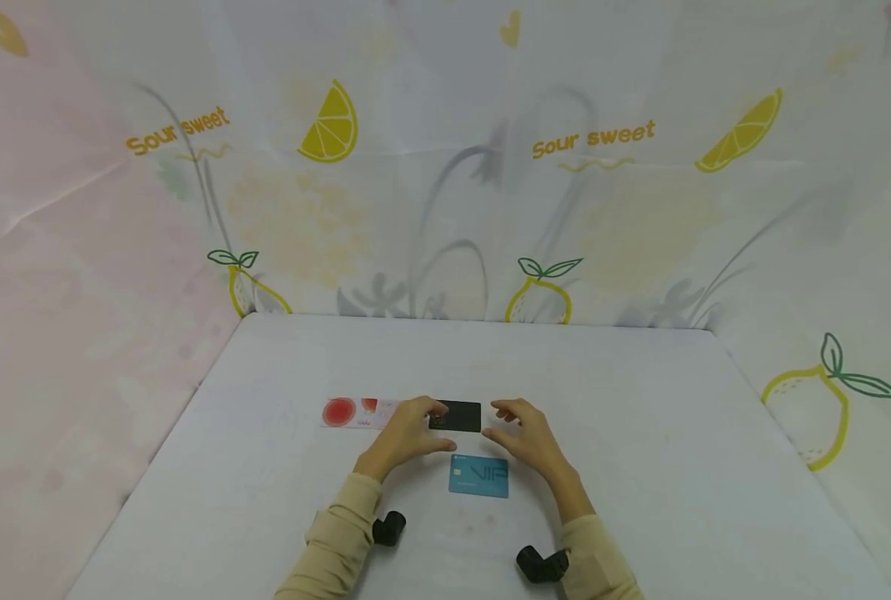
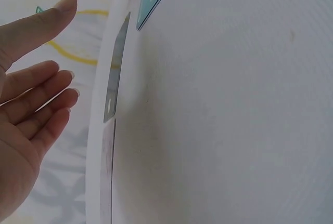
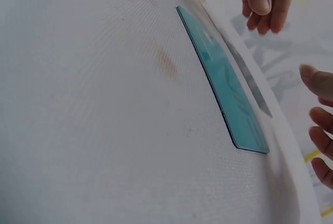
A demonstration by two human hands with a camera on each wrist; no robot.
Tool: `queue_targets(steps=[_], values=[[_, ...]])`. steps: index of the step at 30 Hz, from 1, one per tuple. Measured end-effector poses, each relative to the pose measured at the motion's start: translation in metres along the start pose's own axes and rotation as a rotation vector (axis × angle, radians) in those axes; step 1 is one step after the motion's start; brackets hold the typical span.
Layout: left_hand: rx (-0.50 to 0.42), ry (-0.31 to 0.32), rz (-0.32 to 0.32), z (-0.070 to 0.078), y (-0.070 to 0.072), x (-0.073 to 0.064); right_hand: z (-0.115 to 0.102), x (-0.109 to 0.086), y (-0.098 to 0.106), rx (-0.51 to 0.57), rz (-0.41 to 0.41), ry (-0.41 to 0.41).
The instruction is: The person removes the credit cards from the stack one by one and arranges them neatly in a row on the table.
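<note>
**Beige sleeves (image 1: pixel 332 542) nearest you; your left hand (image 1: pixel 407 429) and right hand (image 1: pixel 526 435) at either end of black card (image 1: pixel 462 417)**

Black card lies flat on white table (image 1: pixel 678 467), long axis left-right. Your left hand: thumb and fingers spread, over card's left end, gripping nothing. Your right hand: fingers loosely curved, thumb apart, just off right end. Blue VIP card (image 1: pixel 478 477) nearer you, long axis roughly left-right, slightly skewed. Pink-and-white strip (image 1: pixel 353 412) left of black card, in line with it.
</note>
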State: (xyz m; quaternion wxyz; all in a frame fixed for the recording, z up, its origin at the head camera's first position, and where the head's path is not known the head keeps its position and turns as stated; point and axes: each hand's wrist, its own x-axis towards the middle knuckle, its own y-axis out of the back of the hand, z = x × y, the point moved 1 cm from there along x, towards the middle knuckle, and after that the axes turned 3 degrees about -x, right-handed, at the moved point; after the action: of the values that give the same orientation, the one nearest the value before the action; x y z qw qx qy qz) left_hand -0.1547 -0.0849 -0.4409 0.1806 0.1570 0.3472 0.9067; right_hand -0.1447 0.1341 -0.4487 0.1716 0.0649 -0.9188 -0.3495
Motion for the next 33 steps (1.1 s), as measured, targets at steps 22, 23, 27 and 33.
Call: queue_targets(steps=[22,23,27,33], values=[[0.013,-0.005,-0.097,0.001,-0.020,-0.025,0.008,-0.037,0.004,-0.088,-0.077,-0.011],[0.019,-0.017,-0.100,0.001,-0.021,-0.026,0.008,-0.038,0.003,-0.087,-0.083,-0.011],[0.053,-0.049,-0.129,0.000,-0.023,-0.028,0.009,-0.043,0.003,-0.091,-0.117,-0.023],[0.122,-0.058,-0.171,0.002,-0.027,-0.030,0.009,-0.048,0.000,-0.135,-0.180,-0.043]])
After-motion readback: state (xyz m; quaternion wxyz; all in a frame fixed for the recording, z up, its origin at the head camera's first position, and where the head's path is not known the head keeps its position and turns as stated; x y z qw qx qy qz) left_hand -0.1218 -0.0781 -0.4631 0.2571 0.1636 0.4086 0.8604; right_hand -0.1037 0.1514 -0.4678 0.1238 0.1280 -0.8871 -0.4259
